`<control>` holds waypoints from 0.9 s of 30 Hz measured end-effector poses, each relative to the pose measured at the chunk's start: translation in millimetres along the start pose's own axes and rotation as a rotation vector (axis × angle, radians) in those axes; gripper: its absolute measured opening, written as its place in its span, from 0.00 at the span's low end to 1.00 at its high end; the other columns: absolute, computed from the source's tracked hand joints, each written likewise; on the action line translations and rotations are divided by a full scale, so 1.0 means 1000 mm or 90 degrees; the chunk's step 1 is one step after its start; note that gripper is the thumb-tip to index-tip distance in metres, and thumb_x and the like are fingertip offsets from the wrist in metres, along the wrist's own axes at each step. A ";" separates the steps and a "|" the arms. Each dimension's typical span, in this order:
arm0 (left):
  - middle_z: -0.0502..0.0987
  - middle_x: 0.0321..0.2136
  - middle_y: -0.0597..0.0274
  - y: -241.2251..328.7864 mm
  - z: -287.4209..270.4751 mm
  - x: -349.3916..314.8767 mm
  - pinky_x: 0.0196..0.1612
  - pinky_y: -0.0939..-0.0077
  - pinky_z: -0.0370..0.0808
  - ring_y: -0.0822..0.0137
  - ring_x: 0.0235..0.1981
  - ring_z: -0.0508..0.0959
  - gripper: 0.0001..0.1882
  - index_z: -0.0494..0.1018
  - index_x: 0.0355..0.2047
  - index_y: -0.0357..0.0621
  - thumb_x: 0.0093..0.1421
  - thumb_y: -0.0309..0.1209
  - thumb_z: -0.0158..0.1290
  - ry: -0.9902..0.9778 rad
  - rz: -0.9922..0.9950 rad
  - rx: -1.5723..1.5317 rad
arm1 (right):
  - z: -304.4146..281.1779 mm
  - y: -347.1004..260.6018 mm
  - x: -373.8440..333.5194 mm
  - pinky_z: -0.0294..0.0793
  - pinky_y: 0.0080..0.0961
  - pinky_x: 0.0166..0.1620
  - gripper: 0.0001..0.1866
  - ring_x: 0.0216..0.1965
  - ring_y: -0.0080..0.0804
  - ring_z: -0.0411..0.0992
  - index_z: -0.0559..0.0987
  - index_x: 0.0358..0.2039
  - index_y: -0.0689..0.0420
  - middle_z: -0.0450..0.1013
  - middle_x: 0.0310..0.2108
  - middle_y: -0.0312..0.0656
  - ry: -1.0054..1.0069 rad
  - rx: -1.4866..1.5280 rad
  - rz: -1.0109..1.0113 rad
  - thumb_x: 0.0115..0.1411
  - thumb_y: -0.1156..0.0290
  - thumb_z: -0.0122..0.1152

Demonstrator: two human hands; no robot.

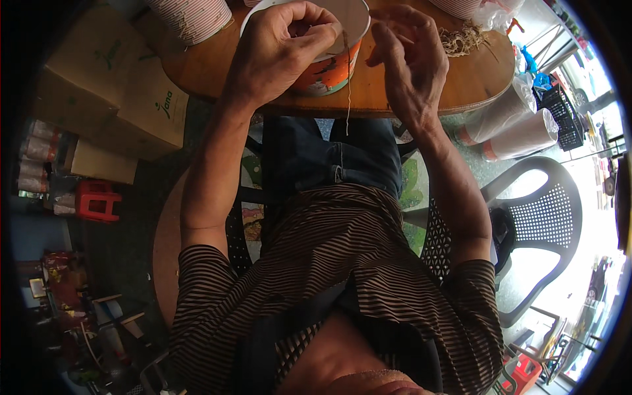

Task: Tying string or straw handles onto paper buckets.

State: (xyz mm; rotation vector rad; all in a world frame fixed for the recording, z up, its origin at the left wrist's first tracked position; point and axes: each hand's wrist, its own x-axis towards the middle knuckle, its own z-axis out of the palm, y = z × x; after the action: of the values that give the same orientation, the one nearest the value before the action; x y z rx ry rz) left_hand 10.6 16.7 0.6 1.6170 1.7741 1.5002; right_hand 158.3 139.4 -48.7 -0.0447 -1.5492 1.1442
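My left hand (283, 56) is above the near left rim of a round paper tub (326, 78), its thumb and forefinger closed in a pinch. From those fingertips a thin pale strand (349, 99) hangs down past the tub's side and below the table edge. The tub is white inside, with an orange and green printed outside. My right hand (413, 62) is to the right of the tub, thumb and fingers apart, and I see nothing in it. Beyond it, a tangled pile of pale brown strands (463, 41) lies on the wooden table (197, 72).
Stacked striped paper cups (191, 20) stand at the table's far left, with another stack (457, 6) at the far right beside clear plastic (494, 16). Cardboard boxes (99, 85) and a red stool (97, 201) are left. Wrapped rolls (520, 135) and a plastic chair (543, 224) are right.
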 end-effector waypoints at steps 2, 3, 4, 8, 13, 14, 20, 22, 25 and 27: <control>0.78 0.31 0.65 0.006 0.004 -0.002 0.37 0.83 0.73 0.78 0.32 0.74 0.08 0.76 0.35 0.34 0.65 0.29 0.56 0.009 0.017 -0.020 | 0.000 -0.001 -0.001 0.76 0.17 0.31 0.11 0.27 0.17 0.75 0.80 0.44 0.63 0.78 0.42 0.40 -0.012 -0.204 -0.126 0.61 0.75 0.66; 0.78 0.31 0.65 0.006 0.004 -0.002 0.37 0.83 0.73 0.78 0.32 0.74 0.08 0.76 0.35 0.34 0.65 0.29 0.56 0.009 0.017 -0.020 | 0.003 -0.007 -0.001 0.76 0.16 0.33 0.10 0.28 0.18 0.75 0.81 0.42 0.62 0.76 0.40 0.37 -0.036 -0.278 -0.139 0.59 0.77 0.67; 0.78 0.31 0.65 0.006 0.004 -0.002 0.37 0.82 0.73 0.78 0.32 0.74 0.09 0.76 0.36 0.34 0.65 0.30 0.56 0.008 0.019 -0.023 | 0.004 -0.007 -0.002 0.76 0.16 0.33 0.10 0.28 0.18 0.75 0.81 0.42 0.62 0.76 0.40 0.37 -0.036 -0.277 -0.139 0.59 0.77 0.67; 0.78 0.31 0.64 -0.033 0.004 0.016 0.38 0.82 0.74 0.78 0.32 0.74 0.09 0.75 0.36 0.34 0.65 0.30 0.56 -0.069 0.506 -0.198 | 0.005 -0.006 -0.004 0.76 0.16 0.33 0.07 0.29 0.18 0.75 0.82 0.40 0.61 0.77 0.40 0.37 -0.073 -0.303 -0.106 0.60 0.77 0.66; 0.78 0.32 0.64 0.003 0.004 0.001 0.38 0.81 0.74 0.78 0.32 0.74 0.09 0.75 0.36 0.35 0.66 0.30 0.56 -0.009 0.012 -0.013 | 0.000 -0.001 -0.002 0.74 0.15 0.33 0.04 0.28 0.16 0.73 0.83 0.35 0.61 0.77 0.38 0.36 0.043 -0.095 0.055 0.61 0.75 0.65; 0.77 0.32 0.65 0.002 0.004 0.001 0.38 0.81 0.74 0.78 0.32 0.74 0.09 0.75 0.36 0.35 0.66 0.30 0.56 -0.002 0.024 -0.019 | -0.001 -0.002 -0.002 0.74 0.15 0.33 0.04 0.28 0.16 0.73 0.83 0.35 0.61 0.77 0.38 0.36 0.044 -0.096 0.053 0.61 0.75 0.65; 0.77 0.31 0.66 0.010 0.006 -0.001 0.36 0.82 0.73 0.78 0.32 0.74 0.09 0.76 0.36 0.35 0.66 0.30 0.56 -0.017 0.019 -0.013 | 0.003 -0.004 -0.005 0.68 0.15 0.30 0.05 0.26 0.13 0.69 0.83 0.35 0.61 0.76 0.36 0.34 -0.057 -0.299 -0.064 0.60 0.74 0.67; 0.77 0.32 0.65 0.008 0.003 -0.001 0.37 0.82 0.73 0.78 0.33 0.74 0.08 0.75 0.37 0.36 0.67 0.30 0.55 -0.020 0.027 -0.012 | 0.000 -0.003 -0.004 0.69 0.15 0.30 0.05 0.26 0.13 0.69 0.83 0.35 0.61 0.76 0.34 0.33 -0.064 -0.231 -0.042 0.61 0.73 0.67; 0.76 0.35 0.65 0.004 0.005 -0.002 0.40 0.82 0.72 0.78 0.35 0.74 0.07 0.74 0.39 0.37 0.67 0.29 0.54 0.016 0.059 -0.047 | -0.003 0.003 -0.004 0.72 0.14 0.30 0.06 0.27 0.12 0.71 0.83 0.36 0.61 0.76 0.31 0.31 -0.066 -0.125 0.035 0.63 0.72 0.66; 0.76 0.36 0.65 -0.004 0.007 -0.001 0.41 0.83 0.72 0.78 0.36 0.73 0.07 0.73 0.41 0.37 0.68 0.29 0.54 0.054 0.085 -0.084 | -0.004 0.006 -0.005 0.74 0.14 0.30 0.06 0.28 0.12 0.71 0.83 0.36 0.60 0.76 0.30 0.30 -0.060 -0.089 0.090 0.64 0.71 0.66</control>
State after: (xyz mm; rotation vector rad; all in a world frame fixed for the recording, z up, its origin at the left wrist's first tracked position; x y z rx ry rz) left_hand 14.7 19.9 -5.7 1.6566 1.5993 1.7301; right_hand 159.7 142.4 -56.8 -0.1986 -1.7305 1.1603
